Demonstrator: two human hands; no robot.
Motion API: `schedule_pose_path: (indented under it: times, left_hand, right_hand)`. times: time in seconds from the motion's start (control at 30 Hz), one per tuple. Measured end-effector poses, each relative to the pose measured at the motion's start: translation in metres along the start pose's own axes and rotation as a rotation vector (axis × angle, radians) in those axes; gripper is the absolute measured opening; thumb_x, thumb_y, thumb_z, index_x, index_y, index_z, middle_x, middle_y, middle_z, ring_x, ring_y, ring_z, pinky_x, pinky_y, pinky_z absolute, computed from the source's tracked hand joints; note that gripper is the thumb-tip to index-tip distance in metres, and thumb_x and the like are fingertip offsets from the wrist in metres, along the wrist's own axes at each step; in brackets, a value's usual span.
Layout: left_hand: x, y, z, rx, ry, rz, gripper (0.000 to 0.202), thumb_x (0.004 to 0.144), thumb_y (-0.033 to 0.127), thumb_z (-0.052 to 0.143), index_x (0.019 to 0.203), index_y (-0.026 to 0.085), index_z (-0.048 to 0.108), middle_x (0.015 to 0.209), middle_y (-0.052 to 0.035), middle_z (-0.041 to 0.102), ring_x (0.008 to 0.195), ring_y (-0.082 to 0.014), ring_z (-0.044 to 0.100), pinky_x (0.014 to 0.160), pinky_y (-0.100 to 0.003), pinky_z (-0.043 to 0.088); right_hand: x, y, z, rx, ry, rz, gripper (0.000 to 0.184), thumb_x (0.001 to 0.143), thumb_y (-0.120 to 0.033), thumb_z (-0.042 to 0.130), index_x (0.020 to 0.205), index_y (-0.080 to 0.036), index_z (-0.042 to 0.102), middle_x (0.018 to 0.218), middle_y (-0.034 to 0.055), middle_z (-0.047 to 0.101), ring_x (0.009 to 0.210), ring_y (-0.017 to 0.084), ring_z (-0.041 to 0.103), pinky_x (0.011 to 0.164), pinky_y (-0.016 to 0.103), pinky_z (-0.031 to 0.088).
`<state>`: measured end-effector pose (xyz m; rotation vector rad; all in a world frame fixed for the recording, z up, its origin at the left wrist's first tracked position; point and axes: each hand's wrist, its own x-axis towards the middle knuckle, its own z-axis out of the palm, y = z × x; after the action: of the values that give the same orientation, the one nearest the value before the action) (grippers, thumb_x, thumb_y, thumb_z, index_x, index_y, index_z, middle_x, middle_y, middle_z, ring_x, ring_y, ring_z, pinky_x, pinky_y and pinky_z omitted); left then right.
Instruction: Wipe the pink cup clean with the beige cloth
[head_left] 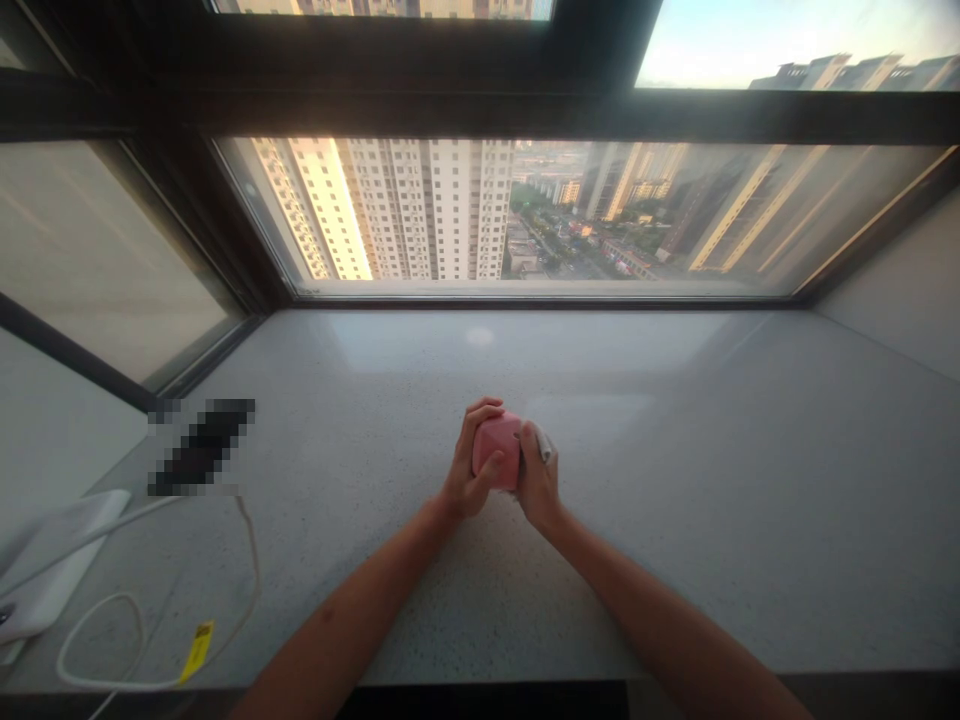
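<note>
A pink, faceted, palm-sized object is held up in front of me over the pale speckled sill; its exact kind does not show. My left hand wraps round its left side, with the thumb across the near face and the fingers over the top. At its right side my right hand is closed, thumb against the pink surface near a small dark mark. A crumpled white piece, perhaps tissue or cloth, sticks out by the right fingers. Most of the right fingers are hidden behind.
The stone sill runs to a dark-framed window. On the left lie a blurred-out dark item, a white flat device and a looped white cable with a yellow tag. A wall bounds the right side.
</note>
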<state>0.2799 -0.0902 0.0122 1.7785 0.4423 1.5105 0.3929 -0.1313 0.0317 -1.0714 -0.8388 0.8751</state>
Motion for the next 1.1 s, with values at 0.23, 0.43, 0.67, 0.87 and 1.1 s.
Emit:
schedule_pose_path:
  times: [0.23, 0.43, 0.67, 0.87, 1.1]
  left_hand:
    - [0.0, 0.002, 0.002, -0.053, 0.018, -0.004, 0.052, 0.102, 0.056, 0.059, 0.143, 0.024, 0.056, 0.149, -0.0145, 0.052, 0.142, -0.035, 0.047, 0.121, -0.056, 0.039]
    - [-0.002, 0.0, 0.002, -0.073, 0.025, -0.022, 0.051, 0.103, 0.055, 0.058, 0.143, 0.024, 0.056, 0.149, -0.0149, 0.052, 0.143, -0.0356, 0.047, 0.121, -0.058, 0.039]
    - [-0.001, 0.002, 0.003, -0.1, 0.045, -0.035, 0.051, 0.103, 0.057, 0.059, 0.142, 0.025, 0.056, 0.147, -0.0142, 0.053, 0.14, -0.0347, 0.05, 0.119, -0.055, 0.041]
    - [0.0, 0.005, 0.003, -0.108, 0.054, -0.038, 0.051, 0.101, 0.056, 0.059, 0.141, 0.024, 0.057, 0.147, -0.014, 0.053, 0.139, -0.0339, 0.051, 0.119, -0.054, 0.042]
    - [0.002, 0.01, 0.006, -0.254, 0.098, -0.212, 0.05, 0.099, 0.06, 0.059, 0.132, 0.022, 0.062, 0.137, -0.0133, 0.063, 0.118, -0.0304, 0.065, 0.103, -0.047, 0.054]
  right_hand:
    - [-0.001, 0.001, -0.003, -0.043, -0.037, -0.048, 0.059, 0.094, -0.076, 0.064, 0.072, -0.02, 0.06, 0.066, -0.0015, 0.05, 0.058, 0.013, 0.041, 0.049, 0.025, 0.037]
    - [0.0, 0.003, -0.006, -0.084, -0.063, -0.088, 0.057, 0.095, -0.073, 0.063, 0.072, -0.021, 0.059, 0.065, -0.0018, 0.049, 0.059, 0.013, 0.041, 0.049, 0.025, 0.037]
    - [0.002, 0.008, -0.011, -0.141, -0.122, -0.182, 0.055, 0.101, -0.067, 0.059, 0.069, -0.023, 0.053, 0.063, -0.0034, 0.045, 0.058, 0.012, 0.038, 0.05, 0.025, 0.036]
    - [0.003, 0.012, -0.013, -0.159, -0.14, -0.219, 0.055, 0.102, -0.066, 0.059, 0.068, -0.023, 0.05, 0.061, -0.0043, 0.043, 0.055, 0.012, 0.037, 0.049, 0.025, 0.034]
    - [0.005, 0.006, -0.016, -0.27, -0.254, -0.292, 0.062, 0.103, -0.07, 0.053, 0.06, -0.025, 0.044, 0.053, -0.0055, 0.037, 0.05, 0.012, 0.03, 0.049, 0.029, 0.028]
